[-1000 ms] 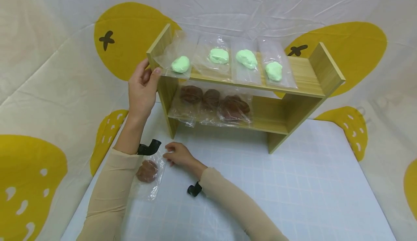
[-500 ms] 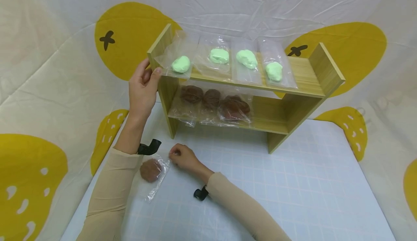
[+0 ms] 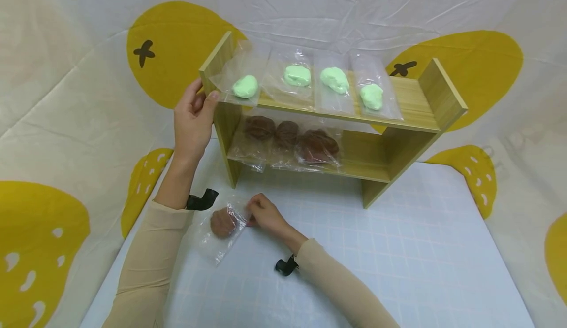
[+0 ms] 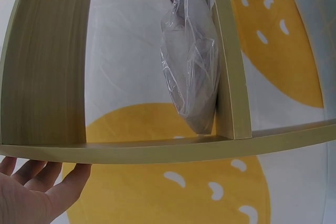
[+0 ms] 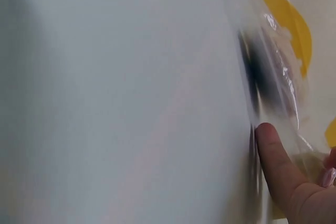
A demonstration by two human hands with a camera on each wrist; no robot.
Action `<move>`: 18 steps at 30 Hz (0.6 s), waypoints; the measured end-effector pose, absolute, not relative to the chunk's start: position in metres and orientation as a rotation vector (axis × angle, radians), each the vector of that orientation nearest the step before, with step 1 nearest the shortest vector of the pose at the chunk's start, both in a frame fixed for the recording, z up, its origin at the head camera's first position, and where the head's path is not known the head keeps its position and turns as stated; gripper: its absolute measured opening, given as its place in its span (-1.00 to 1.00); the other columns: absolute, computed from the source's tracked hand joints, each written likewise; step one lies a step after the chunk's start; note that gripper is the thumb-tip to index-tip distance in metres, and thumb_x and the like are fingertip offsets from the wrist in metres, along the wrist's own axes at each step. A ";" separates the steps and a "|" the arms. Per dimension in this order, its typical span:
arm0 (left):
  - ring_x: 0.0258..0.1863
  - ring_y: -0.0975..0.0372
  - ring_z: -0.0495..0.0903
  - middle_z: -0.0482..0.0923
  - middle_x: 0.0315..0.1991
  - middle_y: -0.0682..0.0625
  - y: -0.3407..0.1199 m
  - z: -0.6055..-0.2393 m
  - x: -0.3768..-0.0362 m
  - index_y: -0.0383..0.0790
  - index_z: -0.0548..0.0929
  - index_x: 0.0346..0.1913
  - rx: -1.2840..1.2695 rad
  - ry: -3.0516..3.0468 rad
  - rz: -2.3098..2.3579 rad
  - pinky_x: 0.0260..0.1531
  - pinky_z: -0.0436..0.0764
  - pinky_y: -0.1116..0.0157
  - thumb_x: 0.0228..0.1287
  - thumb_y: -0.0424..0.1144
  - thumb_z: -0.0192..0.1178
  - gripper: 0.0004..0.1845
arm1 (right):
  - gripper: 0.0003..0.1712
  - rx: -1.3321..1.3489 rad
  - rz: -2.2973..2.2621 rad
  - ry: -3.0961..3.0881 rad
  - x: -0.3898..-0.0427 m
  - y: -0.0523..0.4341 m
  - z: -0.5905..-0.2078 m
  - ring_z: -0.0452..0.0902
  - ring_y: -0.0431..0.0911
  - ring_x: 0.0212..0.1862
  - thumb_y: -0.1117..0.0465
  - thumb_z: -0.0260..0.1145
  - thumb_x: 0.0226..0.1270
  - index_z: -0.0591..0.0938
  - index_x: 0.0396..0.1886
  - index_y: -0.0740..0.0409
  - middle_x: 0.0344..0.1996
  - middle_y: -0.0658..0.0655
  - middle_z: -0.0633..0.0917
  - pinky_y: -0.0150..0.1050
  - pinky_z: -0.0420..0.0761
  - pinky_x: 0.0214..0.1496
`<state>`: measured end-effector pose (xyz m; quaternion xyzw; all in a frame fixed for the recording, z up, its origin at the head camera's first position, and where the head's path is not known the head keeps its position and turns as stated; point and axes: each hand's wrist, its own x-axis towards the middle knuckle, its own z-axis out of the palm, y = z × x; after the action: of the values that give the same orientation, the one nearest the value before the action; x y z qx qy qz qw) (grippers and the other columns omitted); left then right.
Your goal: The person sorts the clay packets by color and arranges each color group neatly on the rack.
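My right hand [image 3: 265, 213]: on the table [image 3: 398, 249], fingers [image 5: 273, 158] curled and pinching one edge of the clear bag; the wrist view is blurred, but it shows a fingertip pressed against the film.
My left hand [image 3: 192, 121]: up at the left end panel of the wooden shelf [image 3: 425, 96], thumb at the front edge and the other fingers wrapped round the back, steadying it.
Bag with brown lump [image 3: 223, 223]: lying on the table just in front of the shelf's left leg, between my two forearms, the lump towards the end I am pinching.
How it will handle: light, I judge; the film is thin, crinkly and slick, so it will sag and swing if I lift it by the edge alone, with the lump sliding to the low end.
The lump itself: looks soft and dough-like, so a hard squeeze would likely dent it.
Where to take hold: the flat empty film beside the lump for a pinch, or a hand under the lump to carry it level.
Upper shelf: four bags with pale green lumps [image 3: 298, 75] in a row.
Lower shelf: three bags with brown lumps [image 3: 288, 133], crowded to the left; open space remains at the right.
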<state>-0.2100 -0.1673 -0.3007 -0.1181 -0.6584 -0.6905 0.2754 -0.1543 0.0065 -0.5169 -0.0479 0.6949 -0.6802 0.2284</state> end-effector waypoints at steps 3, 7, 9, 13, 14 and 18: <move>0.18 0.08 0.56 0.56 0.21 -0.19 -0.168 -0.301 -0.211 -0.20 0.52 0.35 -0.319 -1.765 -1.859 0.20 0.51 0.17 0.44 -0.31 0.22 -0.55 | -0.86 -0.091 -1.928 1.845 -0.154 0.012 -0.519 0.46 -0.08 -0.30 0.32 0.11 0.50 0.46 -0.12 0.35 -0.22 0.17 0.51 -0.13 0.71 -0.13; 0.19 0.08 0.55 0.56 0.21 -0.19 -0.168 -0.301 -0.211 -0.21 0.52 0.35 -0.321 -1.761 -1.865 0.20 0.50 0.17 0.44 -0.31 0.21 -0.55 | -0.90 -0.054 -1.997 1.757 -0.153 0.018 -0.520 0.51 -0.06 -0.30 0.37 0.06 0.47 0.43 -0.18 0.38 -0.12 0.24 0.56 -0.11 0.71 -0.12; 0.19 0.09 0.55 0.56 0.22 -0.18 -0.168 -0.301 -0.211 -0.21 0.52 0.35 -0.321 -1.762 -1.865 0.21 0.50 0.17 0.44 -0.32 0.21 -0.55 | -0.92 -0.044 -2.015 1.743 -0.153 0.021 -0.522 0.54 -0.04 -0.28 0.39 0.05 0.45 0.42 -0.21 0.37 -0.09 0.28 0.59 -0.11 0.72 -0.13; 0.19 0.08 0.55 0.56 0.22 -0.18 -0.167 -0.301 -0.211 -0.21 0.52 0.35 -0.325 -1.761 -1.867 0.21 0.50 0.17 0.44 -0.32 0.21 -0.55 | -0.94 -0.042 -2.032 1.745 -0.155 0.027 -0.525 0.57 -0.08 -0.26 0.44 0.12 0.35 0.40 -0.25 0.29 -0.19 0.20 0.58 -0.12 0.72 -0.18; 0.20 0.08 0.55 0.56 0.22 -0.18 -0.167 -0.301 -0.211 -0.21 0.52 0.35 -0.325 -1.760 -1.868 0.21 0.49 0.17 0.44 -0.32 0.21 -0.55 | -0.88 -0.042 -2.036 1.741 -0.155 0.028 -0.526 0.57 -0.10 -0.27 0.46 0.15 0.31 0.39 -0.25 0.27 -0.25 0.16 0.56 -0.13 0.72 -0.19; 0.21 0.09 0.54 0.55 0.23 -0.17 -0.167 -0.301 -0.211 -0.21 0.51 0.36 -0.323 -1.757 -1.872 0.21 0.49 0.17 0.44 -0.33 0.20 -0.54 | -0.65 -0.034 -2.056 1.714 -0.158 0.031 -0.528 0.52 -0.14 -0.37 0.55 0.26 0.14 0.31 -0.22 0.21 -0.38 0.07 0.38 -0.17 0.72 -0.23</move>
<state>-0.2107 -0.1671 -0.3012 -0.1202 -0.6532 -0.6958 0.2735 -0.1579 0.0308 -0.5282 -0.0122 0.6229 -0.7475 0.2302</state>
